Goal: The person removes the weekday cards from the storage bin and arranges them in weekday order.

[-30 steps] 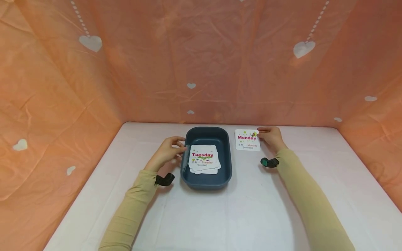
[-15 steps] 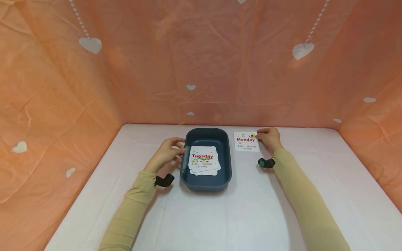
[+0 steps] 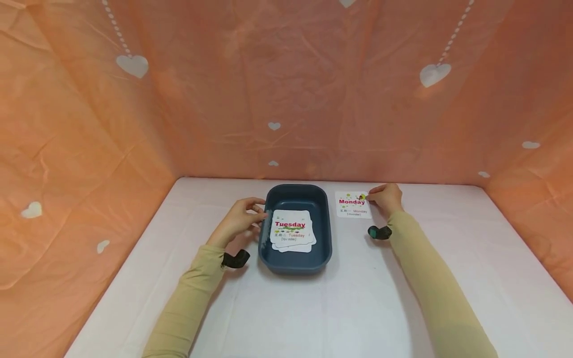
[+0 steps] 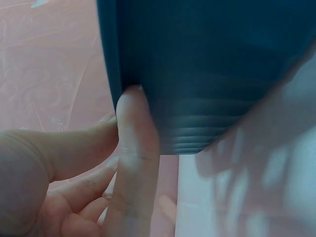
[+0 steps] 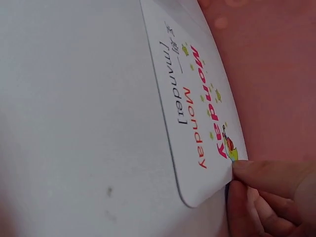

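Observation:
A blue-grey plastic basin (image 3: 295,266) stands on the table. My left hand (image 3: 238,221) is at its left rim; in the left wrist view its thumb and a finger (image 4: 136,128) pinch the rim, the finger against the outer wall. Inside the basin lie several stacked white flashcards (image 3: 291,228), "Tuesday" on top; the lower ones are mostly covered. Right of the basin is the "Monday" flashcard (image 3: 352,208), face up at the table's far side. Thumb and fingers of my right hand (image 3: 387,198) pinch its right edge, near the small picture (image 5: 230,149).
A white cloth (image 3: 331,313) covers the table. Orange curtains (image 3: 313,99) with white hearts rise along its back and sides. Each wrist carries a small black camera, the left one (image 3: 236,259) beside the basin, the right one (image 3: 379,232) below the card.
My right wrist has shifted slightly left, its fingers still on the Monday flashcard, which has moved only a little. The left hand and basin keep their places; the whole view drifts slightly down.

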{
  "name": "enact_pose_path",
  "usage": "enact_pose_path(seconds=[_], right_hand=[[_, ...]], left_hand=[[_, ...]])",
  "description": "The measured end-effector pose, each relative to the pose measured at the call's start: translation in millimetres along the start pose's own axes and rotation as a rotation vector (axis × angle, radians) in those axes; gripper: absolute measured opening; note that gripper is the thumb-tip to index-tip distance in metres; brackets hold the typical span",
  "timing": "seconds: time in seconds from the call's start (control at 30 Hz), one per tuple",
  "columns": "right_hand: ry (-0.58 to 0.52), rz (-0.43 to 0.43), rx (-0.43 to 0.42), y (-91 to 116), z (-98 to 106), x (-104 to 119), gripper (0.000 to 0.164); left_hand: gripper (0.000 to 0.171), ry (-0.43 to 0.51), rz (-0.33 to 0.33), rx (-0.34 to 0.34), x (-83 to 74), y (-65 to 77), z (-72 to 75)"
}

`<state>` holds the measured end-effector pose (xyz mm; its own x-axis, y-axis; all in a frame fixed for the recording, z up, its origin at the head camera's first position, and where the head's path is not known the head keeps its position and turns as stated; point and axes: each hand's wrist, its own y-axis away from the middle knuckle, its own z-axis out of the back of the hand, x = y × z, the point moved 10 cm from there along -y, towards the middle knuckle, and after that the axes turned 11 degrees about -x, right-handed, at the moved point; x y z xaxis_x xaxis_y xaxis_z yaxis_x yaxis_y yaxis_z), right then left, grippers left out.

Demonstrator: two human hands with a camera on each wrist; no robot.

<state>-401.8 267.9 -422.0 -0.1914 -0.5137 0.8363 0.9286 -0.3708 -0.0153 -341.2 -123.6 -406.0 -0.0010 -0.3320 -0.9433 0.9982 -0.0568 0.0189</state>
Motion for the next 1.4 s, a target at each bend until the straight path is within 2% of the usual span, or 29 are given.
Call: enact_pose_path(seconds=[0.2, 0.3, 0.43, 0.57, 0.83, 1.03, 1.2, 1.4], right_hand=[[0.019, 0.038, -0.034, -4.7, -0.8, -0.1, 0.026], [0.009, 0.027, -0.032, -4.2, 1.4, -1.0, 0.026], [-0.103, -0.037, -0.009, -2.4, 4.3, -1.4, 0.03], [-0.169, -0.058, 0.028, -0.5, 5.1, 6.1, 0.032], [-0.247, -0.026, 0.213, 7.6, -8.7, 41.6, 0.043], [-0.259, 0.006, 0.287, 16.2, -17.5, 70.5, 0.044], [-0.302, 0.069, 0.353, 30.1, -29.1, 100.7, 0.044], [-0.285, 0.161, 0.475, 52.2, -52.3, 129.0, 0.041]], left_hand=[[0.044, -0.004, 0.001, -0.005, -0.6, -1.4, 0.9], [0.044, 0.013, 0.006, 0.004, -0.5, -2.2, -0.9], [0.044, 0.008, 0.009, 0.004, -0.7, -2.2, -1.1], [0.044, 0.009, 0.003, 0.002, -1.5, -1.8, -1.1], [0.045, 0.003, -0.003, -0.003, -2.2, -1.4, -0.9], [0.045, -0.014, -0.006, 0.0, -3.1, -2.3, 0.4], [0.045, -0.033, -0.001, -0.007, -2.1, -3.5, 2.4], [0.045, -0.036, 0.008, -0.001, -0.7, -2.9, 2.3]])
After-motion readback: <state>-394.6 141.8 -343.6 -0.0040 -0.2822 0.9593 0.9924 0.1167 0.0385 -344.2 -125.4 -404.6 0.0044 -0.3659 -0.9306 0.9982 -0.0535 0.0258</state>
